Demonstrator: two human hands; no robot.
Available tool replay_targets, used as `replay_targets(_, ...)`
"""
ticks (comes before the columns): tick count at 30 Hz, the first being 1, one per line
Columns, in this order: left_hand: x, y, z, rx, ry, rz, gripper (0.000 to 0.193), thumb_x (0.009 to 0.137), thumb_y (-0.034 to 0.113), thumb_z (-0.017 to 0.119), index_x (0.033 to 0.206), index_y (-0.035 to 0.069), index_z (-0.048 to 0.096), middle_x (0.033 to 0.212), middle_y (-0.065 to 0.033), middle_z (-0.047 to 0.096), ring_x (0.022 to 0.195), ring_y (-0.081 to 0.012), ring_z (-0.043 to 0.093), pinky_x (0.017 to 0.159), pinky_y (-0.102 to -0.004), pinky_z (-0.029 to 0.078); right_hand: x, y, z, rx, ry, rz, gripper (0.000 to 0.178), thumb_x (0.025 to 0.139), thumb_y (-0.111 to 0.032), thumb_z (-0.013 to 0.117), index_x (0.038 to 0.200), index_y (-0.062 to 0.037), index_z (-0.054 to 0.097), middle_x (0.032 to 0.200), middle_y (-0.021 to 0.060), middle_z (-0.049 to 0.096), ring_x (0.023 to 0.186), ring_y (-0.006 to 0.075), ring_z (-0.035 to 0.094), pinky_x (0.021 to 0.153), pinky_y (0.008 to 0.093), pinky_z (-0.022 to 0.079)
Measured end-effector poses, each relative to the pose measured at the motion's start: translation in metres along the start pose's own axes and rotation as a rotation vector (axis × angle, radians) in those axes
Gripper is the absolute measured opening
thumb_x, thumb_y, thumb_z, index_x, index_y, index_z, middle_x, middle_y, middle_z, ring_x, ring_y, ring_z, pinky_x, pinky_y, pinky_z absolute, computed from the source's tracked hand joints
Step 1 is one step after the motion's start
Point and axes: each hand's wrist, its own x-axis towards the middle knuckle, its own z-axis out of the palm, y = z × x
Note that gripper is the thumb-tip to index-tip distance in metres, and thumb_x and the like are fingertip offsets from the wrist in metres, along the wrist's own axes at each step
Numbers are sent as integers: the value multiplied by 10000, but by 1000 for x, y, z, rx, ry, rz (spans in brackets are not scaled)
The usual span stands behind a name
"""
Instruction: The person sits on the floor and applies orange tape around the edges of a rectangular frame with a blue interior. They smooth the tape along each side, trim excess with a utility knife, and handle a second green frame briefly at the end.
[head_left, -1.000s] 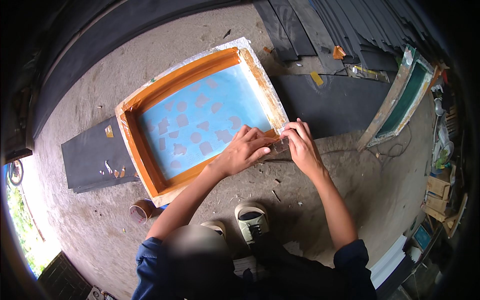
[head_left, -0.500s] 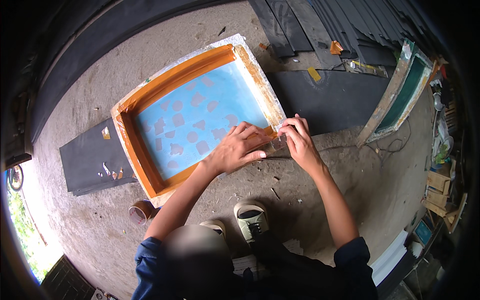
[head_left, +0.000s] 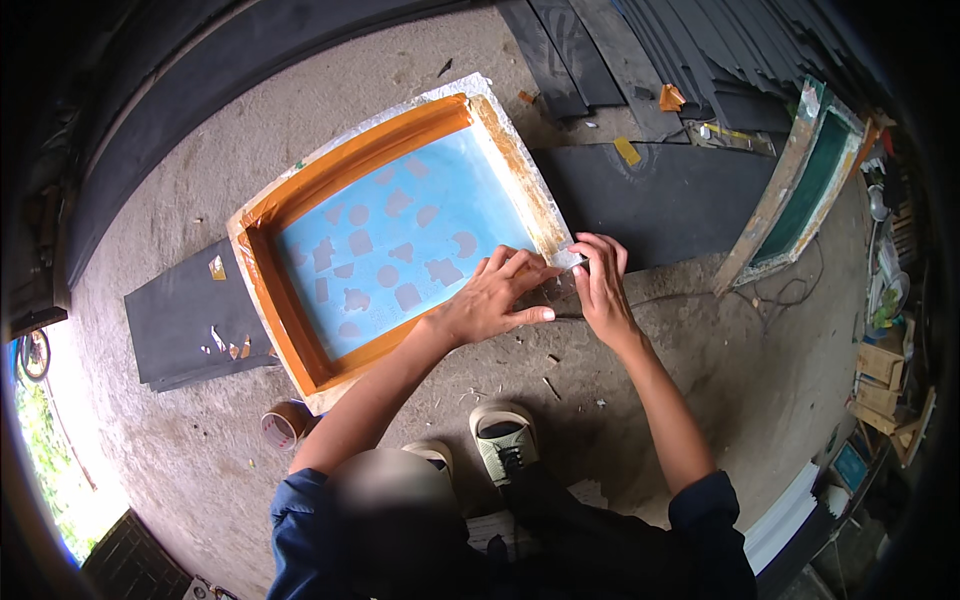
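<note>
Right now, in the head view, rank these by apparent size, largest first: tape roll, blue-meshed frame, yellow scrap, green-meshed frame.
1. Blue-meshed frame
2. Green-meshed frame, standing near the picture's right side
3. Tape roll
4. Yellow scrap

No two look alike in size here.

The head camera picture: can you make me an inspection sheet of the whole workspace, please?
Surface: rough grey floor, black sheets lying on it.
Job's things: frame with orange lining; blue mesh showing greyish shapes.
Clutter: tape roll near the frame; small scraps about.
Grips: left hand over the frame's near edge; right hand at its near right corner; what either pinches is too small to tell.
Cables: thin dark cord on the floor by a second frame.
Surroundings: that second frame has green mesh; stacked dark strips lie beyond.
</note>
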Motion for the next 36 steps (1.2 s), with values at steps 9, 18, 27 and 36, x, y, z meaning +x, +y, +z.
replay_targets(9, 26, -8, -1, -284, 180, -303, 266, 826, 250, 688, 965, 23, 680, 781, -82, 684, 708, -167, 656, 706, -311, 522, -1, 1, -2, 10, -24, 60, 262, 899, -60, 495, 1159, -51, 461, 1197, 139, 473, 1125, 341, 390, 950, 453, 321)
replay_targets(18, 40, -2, 11, -172, 282, -326, 197, 784, 212, 708, 842, 25, 679, 809, -115, 680, 742, -233, 672, 690, -335, 525, 1, -1, 4, -9, 12, 36, 262, 885, -32, 490, 1144, -49, 460, 1170, 127, 476, 1094, 334, 379, 943, 460, 302)
replay_targets(27, 10, -14, 0, -149, 219, -336, 193, 778, 218, 724, 809, 36, 669, 780, -88, 682, 729, -198, 668, 664, -326, 520, 2, 3, 3, 22, -13, 15, 231, 895, -46, 490, 1122, -50, 451, 1150, 123, 477, 1085, 328, 383, 968, 473, 285)
replay_targets(36, 29, -4, 2, -106, 220, -387, 236, 738, 261, 720, 793, 34, 686, 743, -109, 684, 714, -236, 673, 680, -346, 525, -4, 1, 2, -5, 2, 22, 231, 889, -44, 495, 1116, -54, 453, 1139, 122, 475, 1074, 324, 392, 960, 471, 289)
